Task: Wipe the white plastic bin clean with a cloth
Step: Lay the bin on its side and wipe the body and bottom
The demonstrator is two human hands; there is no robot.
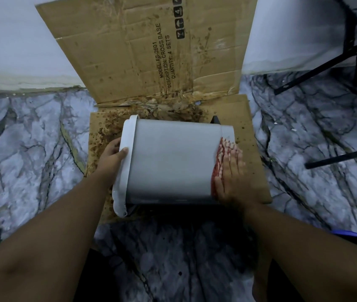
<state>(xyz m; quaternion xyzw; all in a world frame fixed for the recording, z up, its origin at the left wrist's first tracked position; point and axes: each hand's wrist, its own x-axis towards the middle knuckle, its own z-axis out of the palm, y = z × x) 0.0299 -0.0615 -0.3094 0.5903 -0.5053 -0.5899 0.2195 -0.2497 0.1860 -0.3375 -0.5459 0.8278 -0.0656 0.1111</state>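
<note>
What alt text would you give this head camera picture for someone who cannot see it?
A person's left hand grips the rim of a white plastic bin lying on its side, while the flat right hand presses a red-and-white cloth against its base end. The bin rests on stained brown cardboard over a marbled floor.

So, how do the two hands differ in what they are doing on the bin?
The left hand grips the bin at its rim, thumb curled over the edge; the right hand lies flat with straight fingers. The left hand touches plastic directly; the right hand presses a red-and-white cloth against the bin's base end. Both hands are bare and both rest on the bin, which lies on its side on stained cardboard.
</note>
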